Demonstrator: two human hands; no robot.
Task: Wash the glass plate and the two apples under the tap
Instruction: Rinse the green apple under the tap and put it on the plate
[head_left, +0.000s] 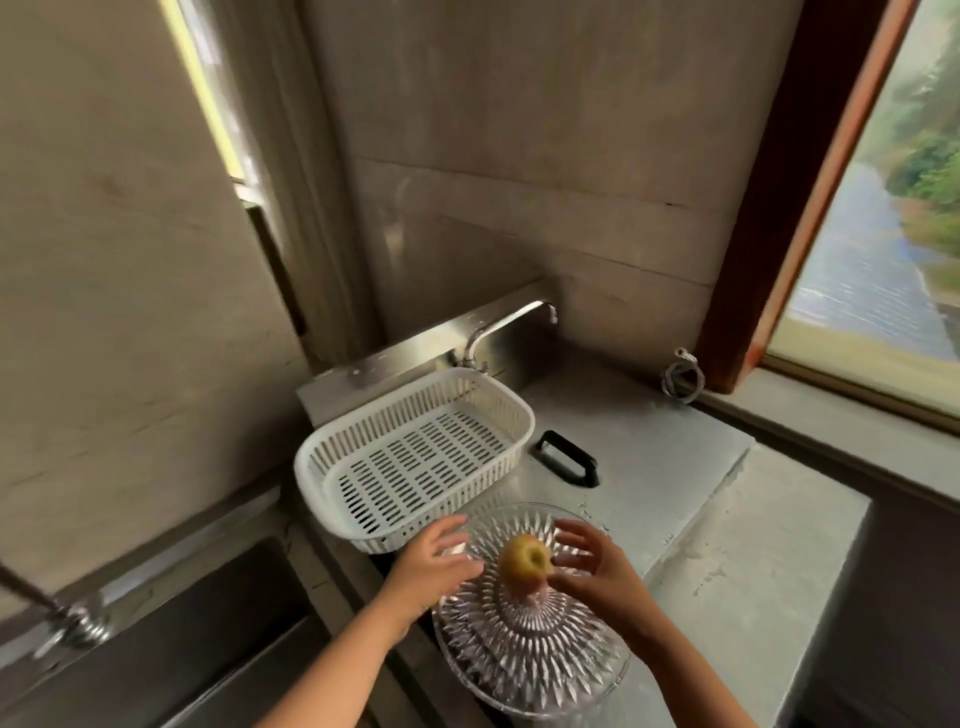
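While both hands hover over the glass plate (530, 654), nothing is actually gripped yet, so this looks like the very start of the job. The left hand (434, 564) has its fingers spread and loose, just to the left of the apple (524, 558). The right hand (592, 564) is open too, fingertips right at the apple's right side; it's too blurry to tell if they're touching. So the apple sits between the two palms, on the raised middle of the plate, dimple turned up toward the camera. Only one apple shows clearly; there's a pinkish smear just below it that might be the second, honestly can't tell.

From where the hands are, the white basket (415, 457) is just beyond the left fingers, and the tap (511, 325) is further out behind that, spout pointing right over the steel counter (649, 457). The sink (171, 639) is down to the left of the left wrist.

If it were me doing this step: wrap the fruit fully with one hand rather than pinching it, since a round thing on a bumpy cut-glass dome will probably roll. Keep the other hand on the plate rim so the plate doesn't skate on the wet-looking metal, and lift straight up before swinging toward the water.
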